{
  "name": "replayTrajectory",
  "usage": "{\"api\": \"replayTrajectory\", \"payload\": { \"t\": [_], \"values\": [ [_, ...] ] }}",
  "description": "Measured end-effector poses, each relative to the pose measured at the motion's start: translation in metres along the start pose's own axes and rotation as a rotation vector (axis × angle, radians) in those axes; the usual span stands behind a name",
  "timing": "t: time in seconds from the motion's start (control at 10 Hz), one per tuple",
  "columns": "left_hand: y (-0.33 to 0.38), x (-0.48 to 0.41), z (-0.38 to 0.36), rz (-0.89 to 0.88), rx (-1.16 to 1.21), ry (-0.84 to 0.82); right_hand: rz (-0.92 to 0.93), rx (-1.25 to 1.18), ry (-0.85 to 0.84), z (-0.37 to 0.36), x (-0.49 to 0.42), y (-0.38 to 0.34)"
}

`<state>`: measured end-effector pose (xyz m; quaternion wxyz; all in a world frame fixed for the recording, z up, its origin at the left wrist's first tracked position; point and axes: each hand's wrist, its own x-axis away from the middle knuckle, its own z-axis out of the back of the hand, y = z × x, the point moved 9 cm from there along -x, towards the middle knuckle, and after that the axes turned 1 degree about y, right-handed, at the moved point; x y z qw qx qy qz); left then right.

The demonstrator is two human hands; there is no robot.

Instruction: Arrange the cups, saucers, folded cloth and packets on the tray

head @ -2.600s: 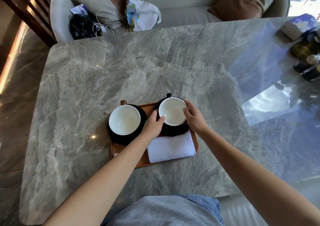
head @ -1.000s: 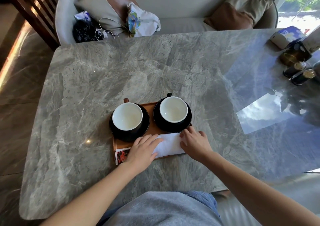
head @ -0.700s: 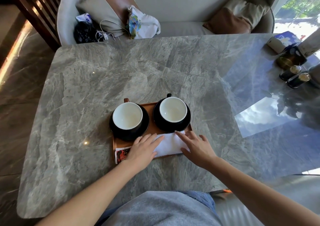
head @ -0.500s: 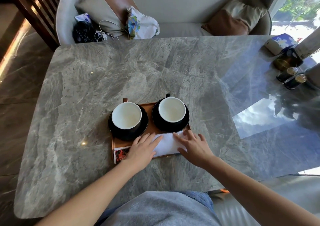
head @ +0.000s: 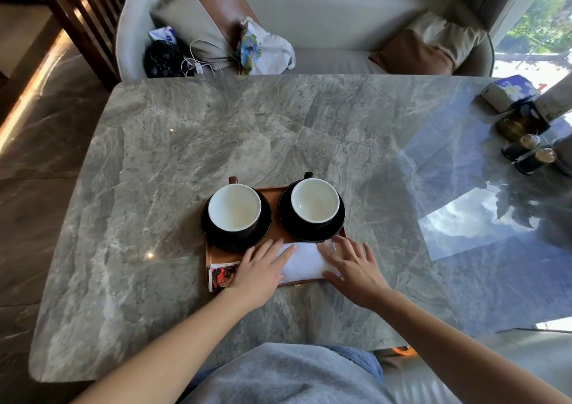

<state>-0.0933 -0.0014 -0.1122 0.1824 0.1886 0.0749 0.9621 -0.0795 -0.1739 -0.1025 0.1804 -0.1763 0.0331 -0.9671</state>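
The white folded cloth lies along the near edge of the brown rectangular wooden tray, its long axis running from 9 o'clock to 3 o'clock, straight across the person's front. Both hands rest flat and unclenched on it, grasping nothing: the left hand covers its 9 o'clock end with fingers pointing toward 1 o'clock, and the right hand covers its 3 o'clock end with fingers pointing toward 11 o'clock, so the bare strip of cloth shows between them. Neither hand is clearly nearer; each owns one end, which suits squaring the cloth by sliding it along that axis. At 12 o'clock from the cloth stand the two white-lined black cups on black round saucers, the left cup and the right cup, the saucers just beside the cloth's far edge. A red printed packet sits at 9 o'clock of the left hand, overhanging the tray's near-left corner onto the grey marble desk.
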Motion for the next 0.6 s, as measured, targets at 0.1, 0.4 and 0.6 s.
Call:
{"api": "replayTrajectory", "payload": {
  "t": [0.1, 0.4, 0.6],
  "values": [
    [0.0, 0.0, -0.001, 0.001, 0.001, -0.007, -0.006, -0.012, -0.017, -0.007, 0.008, 0.004],
    [-0.001, 0.001, -0.004, -0.02, -0.02, 0.0, -0.055, 0.01, -0.055, -0.015, 0.007, -0.001],
    [0.007, 0.01, 0.002, -0.035, 0.027, 0.015, 0.002, 0.013, 0.012, -0.002, 0.013, -0.015]
  ]
}}
